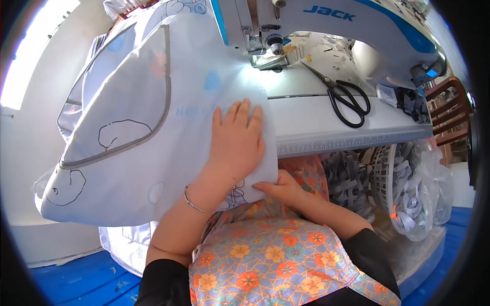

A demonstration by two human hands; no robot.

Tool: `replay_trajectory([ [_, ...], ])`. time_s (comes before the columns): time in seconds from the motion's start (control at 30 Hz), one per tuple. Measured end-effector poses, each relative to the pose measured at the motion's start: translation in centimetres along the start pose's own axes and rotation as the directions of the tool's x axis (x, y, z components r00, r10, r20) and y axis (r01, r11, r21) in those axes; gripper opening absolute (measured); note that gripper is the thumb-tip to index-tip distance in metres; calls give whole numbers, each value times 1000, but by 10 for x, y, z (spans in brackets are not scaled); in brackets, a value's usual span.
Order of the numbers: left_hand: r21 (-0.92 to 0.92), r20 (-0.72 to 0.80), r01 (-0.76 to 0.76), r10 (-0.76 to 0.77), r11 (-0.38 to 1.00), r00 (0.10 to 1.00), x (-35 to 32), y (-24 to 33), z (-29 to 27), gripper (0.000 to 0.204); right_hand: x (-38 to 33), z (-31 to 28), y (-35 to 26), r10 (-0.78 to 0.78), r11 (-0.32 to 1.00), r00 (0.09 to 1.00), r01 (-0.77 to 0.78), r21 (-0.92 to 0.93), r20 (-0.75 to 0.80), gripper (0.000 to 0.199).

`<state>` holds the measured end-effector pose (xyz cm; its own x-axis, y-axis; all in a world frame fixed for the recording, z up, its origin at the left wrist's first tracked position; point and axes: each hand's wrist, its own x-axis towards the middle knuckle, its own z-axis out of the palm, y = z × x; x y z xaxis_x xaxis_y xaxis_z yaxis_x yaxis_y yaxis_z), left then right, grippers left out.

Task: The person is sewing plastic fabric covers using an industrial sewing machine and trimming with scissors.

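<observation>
Nearest: floral apron (265, 260) across the lap, black sleeves at both forearms.

Right hand (280, 187): curled at the table's front edge, thumb on top pinching the lower corner of the white printed fabric (153, 127), remaining fingers hidden beneath the cloth. Grasping the fabric's edge.

Left hand (236, 138): opened flat, fingers together and extended, palm pressed down on the same fabric. Nothing grasped; contact by palm and fingers only. One thin metal bracelet (193, 203) at the wrist.

Fabric: one large piece, white with faint blue and orange print and drawn outlines, grey piping (166, 97) along a curved seam. Spread over the left part of the sewing table (326, 122), hanging off the left and front edges, far end reaching under the presser foot (268, 60).

Beyond: one pair of black-handled scissors (344, 94) lying flat on the table, right of the needle area, well apart from both hands. One measuring strip (352, 141) along the table's front edge.

Below table, right: one perforated white basket (383, 173) and clear plastic bags (423, 199) of grey and white strips; count of bags not determinable.

Farthest: one white and blue sewing machine (357, 25), work light lit at the needle.
</observation>
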<state>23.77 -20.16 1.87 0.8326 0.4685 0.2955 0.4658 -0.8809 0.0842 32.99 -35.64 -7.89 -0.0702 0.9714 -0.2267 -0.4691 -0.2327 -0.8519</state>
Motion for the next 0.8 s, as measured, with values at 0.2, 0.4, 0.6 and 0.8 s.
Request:
replay_trajectory([
  [0.2,-55,-165,-91,81,994,983,28,-35,19,46,1,10,-7,48,998,999,-48,44,-4,33],
  [0.4,-138,-159,-177,154,974,975,43,-45,31,44,-24,-2,-29,-89,984,995,81,-156,-50,33],
  [0.6,-119,-16,-78,76,990,997,-22,-38,-6,39,-200,-166,-46,-372,855,579,-92,-511,-726,17],
  [0.8,-264,-48,-59,48,963,998,-29,-59,7,32,-435,-251,-71,-596,772,-223,-425,-474,-771,14],
])
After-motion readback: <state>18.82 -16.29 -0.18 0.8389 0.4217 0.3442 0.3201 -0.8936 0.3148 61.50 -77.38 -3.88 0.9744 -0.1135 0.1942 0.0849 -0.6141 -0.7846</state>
